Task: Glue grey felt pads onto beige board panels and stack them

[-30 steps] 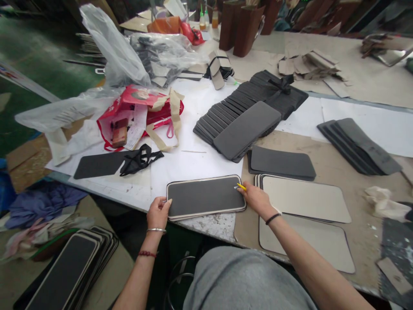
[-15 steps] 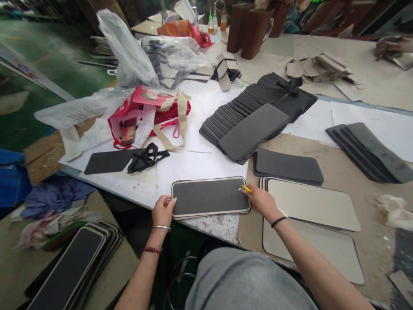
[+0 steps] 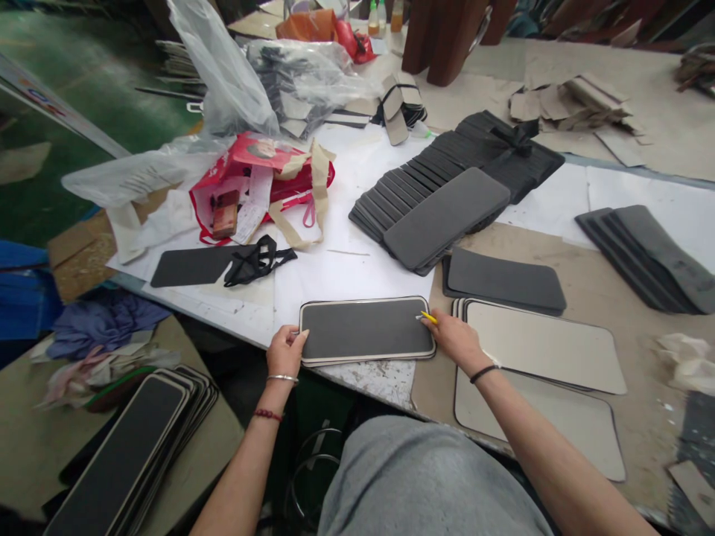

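A dark grey rounded panel with a pale border [image 3: 366,330] lies flat near the table's front edge. My left hand [image 3: 284,351] grips its left end, thumb on top. At the panel's right end rests my right hand [image 3: 455,339], closed around a small yellow tool [image 3: 429,317] whose tip touches the panel's top right corner. Just right of that hand sits a stack of beige panels [image 3: 544,346].
Fanned grey foam pads [image 3: 441,201] lie behind the panel, more dark pads [image 3: 648,253] at right. A red bag [image 3: 262,186], plastic bags [image 3: 223,74] and a black strap [image 3: 257,260] sit at left. Several finished panels [image 3: 128,454] are stacked on a low surface lower left.
Both hands stay on the panel's ends; the panel has turned slightly to lie more level in the picture. The view has shifted, so the table's contents sit a little higher and further right.
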Demonstrator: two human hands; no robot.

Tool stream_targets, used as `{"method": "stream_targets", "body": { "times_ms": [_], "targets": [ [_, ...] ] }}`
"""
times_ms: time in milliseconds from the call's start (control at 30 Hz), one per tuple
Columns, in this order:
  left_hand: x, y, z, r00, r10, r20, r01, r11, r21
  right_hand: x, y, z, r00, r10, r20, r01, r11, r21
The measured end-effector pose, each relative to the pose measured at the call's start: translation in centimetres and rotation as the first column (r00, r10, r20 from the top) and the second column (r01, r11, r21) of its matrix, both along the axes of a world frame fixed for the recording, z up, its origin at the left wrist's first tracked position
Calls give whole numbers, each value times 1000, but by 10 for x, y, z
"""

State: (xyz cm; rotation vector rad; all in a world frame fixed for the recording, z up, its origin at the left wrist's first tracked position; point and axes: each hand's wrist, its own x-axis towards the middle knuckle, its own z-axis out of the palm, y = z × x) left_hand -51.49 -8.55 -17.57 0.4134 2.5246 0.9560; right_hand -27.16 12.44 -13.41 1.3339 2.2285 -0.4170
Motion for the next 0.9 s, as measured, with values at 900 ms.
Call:
{"method": "stream_targets", "body": {
  "times_ms": [900],
  "targets": [
    [-4,-3,4,1000,-20,12,20,1000,1,3,0,3,998,-32,-54,32,999,6]
  ]
}}
